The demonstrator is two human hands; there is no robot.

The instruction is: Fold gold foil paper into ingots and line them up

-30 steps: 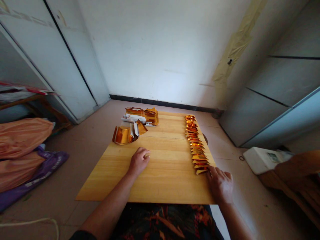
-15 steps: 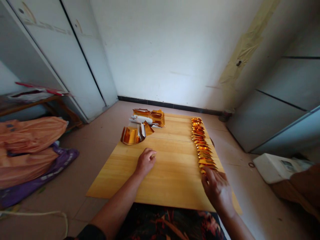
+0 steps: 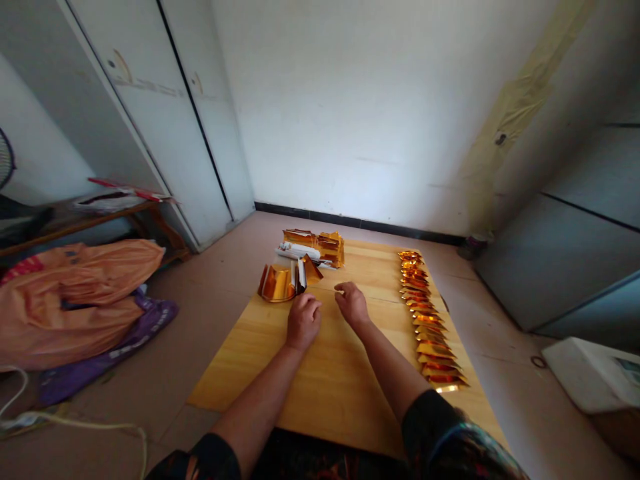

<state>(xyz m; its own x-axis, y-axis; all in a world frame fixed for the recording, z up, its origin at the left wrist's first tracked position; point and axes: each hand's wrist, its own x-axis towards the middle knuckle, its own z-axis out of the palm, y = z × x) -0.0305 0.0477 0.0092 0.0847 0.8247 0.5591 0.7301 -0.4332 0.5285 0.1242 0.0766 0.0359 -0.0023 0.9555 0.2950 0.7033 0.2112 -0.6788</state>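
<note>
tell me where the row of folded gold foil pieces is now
In the head view, the row of folded gold foil pieces runs along the right edge of the wooden board, to the right of the right hand and clear of it.

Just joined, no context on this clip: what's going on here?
A person is at a wooden board, both hands resting mid-board. The left hand, loosely curled, and the right hand lie just short of a curled stack of gold foil sheets; neither visibly grips anything. A row of folded gold pieces runs along the board's right edge, and a gold-and-white pile sits at the far end.
</note>
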